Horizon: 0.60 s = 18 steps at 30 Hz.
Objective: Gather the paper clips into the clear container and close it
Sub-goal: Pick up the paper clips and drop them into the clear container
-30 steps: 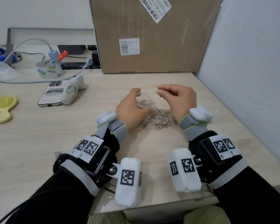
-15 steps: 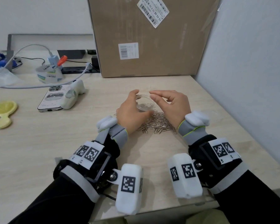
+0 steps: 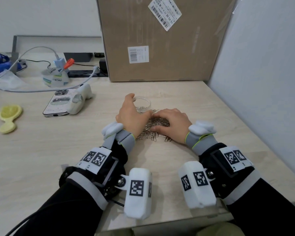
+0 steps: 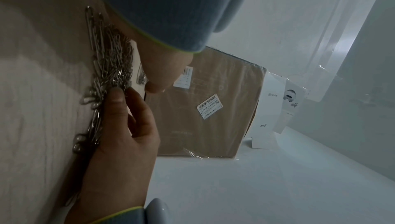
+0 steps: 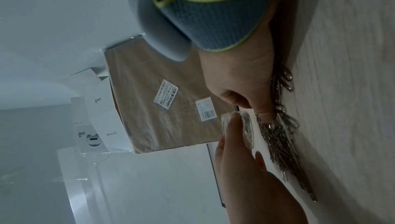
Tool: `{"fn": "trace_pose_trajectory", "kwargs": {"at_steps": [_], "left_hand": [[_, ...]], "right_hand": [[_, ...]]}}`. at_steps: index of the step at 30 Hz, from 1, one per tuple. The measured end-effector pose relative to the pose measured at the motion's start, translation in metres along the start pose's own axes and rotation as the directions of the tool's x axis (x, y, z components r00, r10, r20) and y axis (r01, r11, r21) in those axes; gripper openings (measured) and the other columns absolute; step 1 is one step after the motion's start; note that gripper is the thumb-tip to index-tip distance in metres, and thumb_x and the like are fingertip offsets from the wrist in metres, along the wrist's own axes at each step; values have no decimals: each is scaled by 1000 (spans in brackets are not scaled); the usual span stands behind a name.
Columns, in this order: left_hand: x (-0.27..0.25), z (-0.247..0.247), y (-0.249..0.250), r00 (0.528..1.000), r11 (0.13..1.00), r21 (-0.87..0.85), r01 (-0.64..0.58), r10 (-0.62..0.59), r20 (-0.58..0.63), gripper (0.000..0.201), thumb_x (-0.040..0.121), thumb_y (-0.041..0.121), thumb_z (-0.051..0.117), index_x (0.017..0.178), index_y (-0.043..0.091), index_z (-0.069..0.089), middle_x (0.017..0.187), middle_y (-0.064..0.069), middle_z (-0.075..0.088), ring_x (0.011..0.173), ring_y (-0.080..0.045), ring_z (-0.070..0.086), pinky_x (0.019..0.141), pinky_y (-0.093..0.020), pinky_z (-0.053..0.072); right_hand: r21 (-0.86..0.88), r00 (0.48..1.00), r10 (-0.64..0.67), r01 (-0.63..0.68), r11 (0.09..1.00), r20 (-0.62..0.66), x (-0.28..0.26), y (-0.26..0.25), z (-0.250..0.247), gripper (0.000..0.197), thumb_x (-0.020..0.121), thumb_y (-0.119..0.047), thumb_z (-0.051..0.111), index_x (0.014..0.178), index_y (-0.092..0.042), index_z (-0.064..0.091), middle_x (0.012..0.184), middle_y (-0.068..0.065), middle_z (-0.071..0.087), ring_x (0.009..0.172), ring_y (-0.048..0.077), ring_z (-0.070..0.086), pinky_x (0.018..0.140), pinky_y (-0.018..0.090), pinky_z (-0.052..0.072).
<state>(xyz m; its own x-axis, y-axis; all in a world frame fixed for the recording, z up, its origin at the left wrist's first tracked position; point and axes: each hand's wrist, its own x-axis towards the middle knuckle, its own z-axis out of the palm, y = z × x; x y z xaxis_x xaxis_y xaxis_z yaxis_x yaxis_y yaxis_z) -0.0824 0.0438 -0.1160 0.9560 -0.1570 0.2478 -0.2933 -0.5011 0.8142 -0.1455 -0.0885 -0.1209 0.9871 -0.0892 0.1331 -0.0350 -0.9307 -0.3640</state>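
A small clear round container [image 3: 144,103] stands on the pale wooden desk [image 3: 186,99] with a few clips inside. My left hand [image 3: 134,110] grips it from the left, thumb on the far rim; the right wrist view also shows this container [image 5: 249,133] in the left hand [image 5: 235,144]. A heap of silver paper clips [image 3: 154,132] lies just in front of it. My right hand [image 3: 162,120] arches palm down over the heap, with thumb and fingers [image 5: 264,114] closing on clips. In the left wrist view the right hand's fingertips [image 4: 116,95] touch the clips [image 4: 111,62].
A big cardboard box [image 3: 160,40] stands upright close behind the container. A grey partition wall [image 3: 262,82] runs along the desk's right edge. To the left lie a phone [image 3: 58,104], a white gadget [image 3: 80,99], a tape roll [image 3: 55,78], a cable and a yellow object [image 3: 8,116].
My right hand, which held one clip above the container, has come down onto the heap. The left hand keeps its hold on the container.
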Motion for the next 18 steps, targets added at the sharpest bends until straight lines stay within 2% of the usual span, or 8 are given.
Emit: {"fn": "trace_pose_trajectory", "kwargs": {"at_steps": [3, 6, 9, 15, 18], "left_hand": [[-1, 0, 1, 1000, 1000, -2, 1, -1, -1, 73, 75, 29, 73, 137, 17, 37, 133, -1, 55, 124, -24, 49, 105, -41, 36], [-2, 0, 2, 1000, 1000, -6, -2, 2, 11, 73, 75, 29, 73, 138, 17, 37, 133, -1, 55, 124, -24, 49, 106, -41, 35], [-2, 0, 2, 1000, 1000, -5, -2, 2, 18, 74, 75, 30, 73, 137, 17, 37, 133, -1, 55, 125, -24, 49, 106, -41, 36], [-2, 0, 2, 1000, 1000, 2, -11, 11, 22, 73, 75, 32, 74, 137, 17, 37, 133, 0, 55, 124, -23, 50, 104, -42, 37], [-3, -1, 2, 1000, 1000, 8, -15, 15, 23, 72, 75, 32, 73, 136, 18, 38, 133, 1, 55, 123, -22, 50, 104, -42, 37]], "right_hand": [[117, 998, -19, 25, 993, -53, 4, 5, 3, 26, 80, -38, 67, 104, -28, 66, 107, -3, 62, 106, 23, 52, 93, 41, 40], [191, 996, -13, 30, 981, -90, 4, 6, 1, 10, 79, -22, 69, 89, -21, 67, 89, -6, 57, 88, 16, 53, 82, 33, 43], [218, 990, 3, 29, 975, -142, 3, 5, -1, 8, 77, -13, 69, 82, -19, 66, 82, -7, 56, 76, 10, 51, 74, 27, 41], [245, 978, 39, 13, 969, -204, 3, 5, -4, 7, 74, -8, 70, 76, -13, 68, 76, -4, 61, 71, 11, 54, 72, 26, 44], [264, 972, 70, -8, 964, -224, 3, 5, -5, 7, 75, -7, 69, 76, -14, 69, 72, -6, 61, 68, 10, 55, 65, 15, 41]]}}
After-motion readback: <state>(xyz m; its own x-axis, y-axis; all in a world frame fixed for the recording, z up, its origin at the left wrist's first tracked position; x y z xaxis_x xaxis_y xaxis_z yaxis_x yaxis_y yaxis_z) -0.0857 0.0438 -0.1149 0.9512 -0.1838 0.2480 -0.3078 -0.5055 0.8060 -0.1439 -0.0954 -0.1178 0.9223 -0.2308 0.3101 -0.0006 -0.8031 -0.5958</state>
